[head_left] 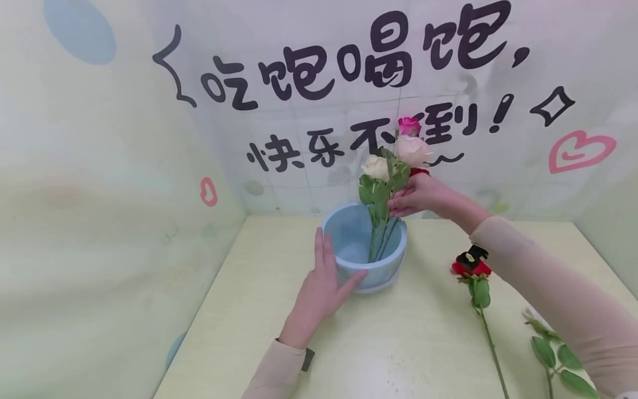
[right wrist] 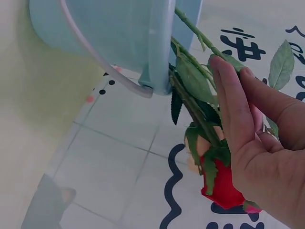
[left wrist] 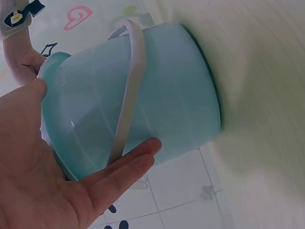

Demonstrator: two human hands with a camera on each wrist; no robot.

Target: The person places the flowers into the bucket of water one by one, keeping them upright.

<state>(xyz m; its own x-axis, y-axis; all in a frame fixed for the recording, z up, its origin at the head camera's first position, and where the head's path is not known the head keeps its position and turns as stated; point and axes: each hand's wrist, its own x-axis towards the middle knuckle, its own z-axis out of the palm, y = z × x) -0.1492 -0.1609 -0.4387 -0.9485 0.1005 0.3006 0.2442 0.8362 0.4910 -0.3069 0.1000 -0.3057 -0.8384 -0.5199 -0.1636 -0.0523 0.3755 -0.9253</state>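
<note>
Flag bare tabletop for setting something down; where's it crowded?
Free: the table left of the bucket, between the left wall and left hand; also front centre, between the left sleeve and the loose red rose. Crowded: front right, with that rose and a leafy stem partly hidden by the right sleeve.

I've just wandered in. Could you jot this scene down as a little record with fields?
Container: light-blue bucket, upright on the table
Left hand: rests against the bucket's side and rim
Right hand: pinches a flower stem
Flowers in bucket: cream rose, pale pink rose, bright pink rose, red rose
Flowers on table: another red one; a leafy one, partly hidden by the right sleeve
</note>
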